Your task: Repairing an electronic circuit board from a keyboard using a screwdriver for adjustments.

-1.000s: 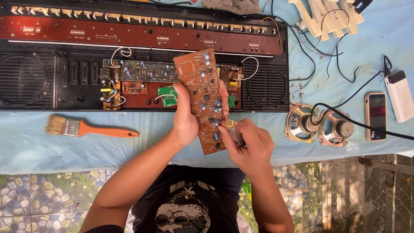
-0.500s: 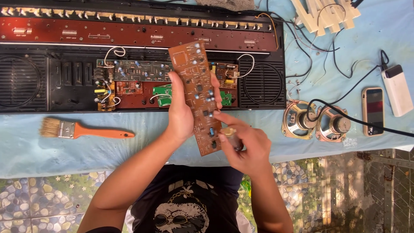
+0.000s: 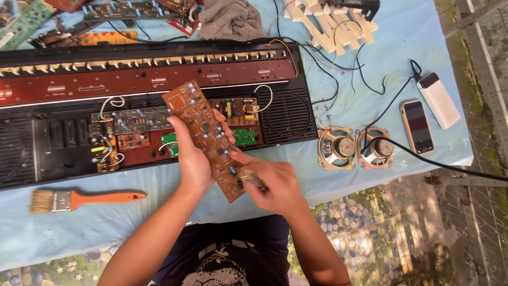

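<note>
Seen from the head camera, the left hand (image 3: 193, 159) is gripping a long brown circuit board (image 3: 206, 137) by its edges, thumb on one long side and fingers wrapping the other, holding it tilted above the near edge of the table (image 3: 402, 47) and in front of the opened keyboard (image 3: 148, 106). The right hand (image 3: 272, 182) is pinching a small brush (image 3: 248, 177) with its fingers closed on the handle, the pale tip touching the lower end of the board. The board is looking light, thin and stiff, but fragile: small parts are studding its face, so bending it or pressing on them could crack a joint. It is probably best taken by the bare long edges near the middle, as the left hand is doing, keeping fingertips off the parts. The brush is looking light and easy to pinch. Lying on the blue cloth to the left is an orange paintbrush (image 3: 84, 200), well apart from both hands. To the right, two round speakers (image 3: 355, 148) are sitting side by side, with a phone (image 3: 417, 126) and a white power bank (image 3: 438, 99) beyond them, black wires trailing between.
</note>
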